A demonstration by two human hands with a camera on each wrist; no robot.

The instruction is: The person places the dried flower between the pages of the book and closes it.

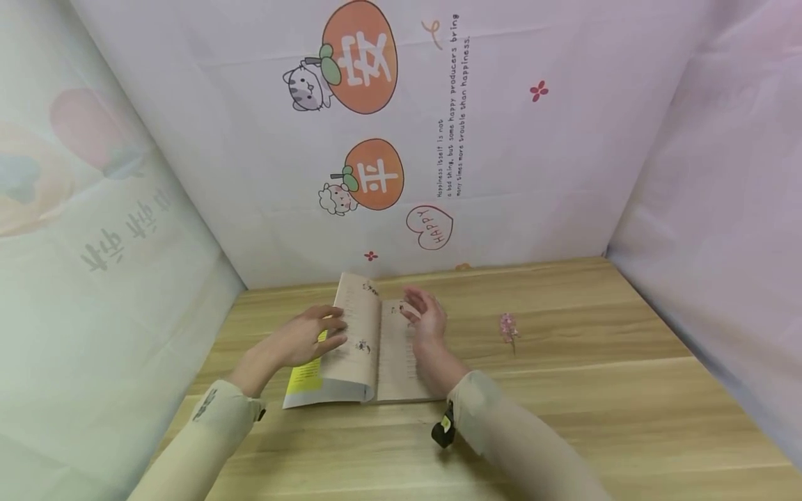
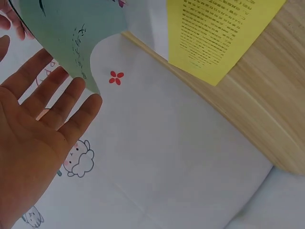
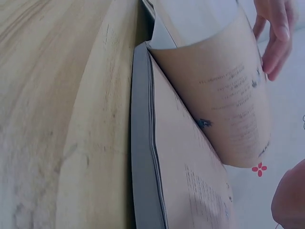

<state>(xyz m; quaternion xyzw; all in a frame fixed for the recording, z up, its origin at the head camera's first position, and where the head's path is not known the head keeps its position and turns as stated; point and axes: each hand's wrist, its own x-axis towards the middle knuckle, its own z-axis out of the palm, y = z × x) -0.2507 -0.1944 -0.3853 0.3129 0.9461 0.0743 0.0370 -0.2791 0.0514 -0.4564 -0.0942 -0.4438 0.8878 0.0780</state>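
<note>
A paperback book (image 1: 395, 358) lies open on the table. Its left leaf (image 1: 357, 316) stands raised and curved, with printed text and small drawings. My left hand (image 1: 313, 336) is at the outer edge of that leaf, fingers extended. In the left wrist view, the fingertips of the left hand (image 2: 43, 114) meet the edge of a green printed cover (image 2: 78, 36). A yellow flap (image 2: 209, 33) hangs beside it. My right hand (image 1: 429, 321) is over the right page, fingers loosely bent and nothing gripped. The right wrist view shows the book's thick page block (image 3: 147, 143) from its side.
A small pink flower sprig (image 1: 508, 327) lies on the wooden table (image 1: 595, 390), right of the book. Fabric walls with printed cartoons (image 1: 501, 174) enclose the table at the back and both sides.
</note>
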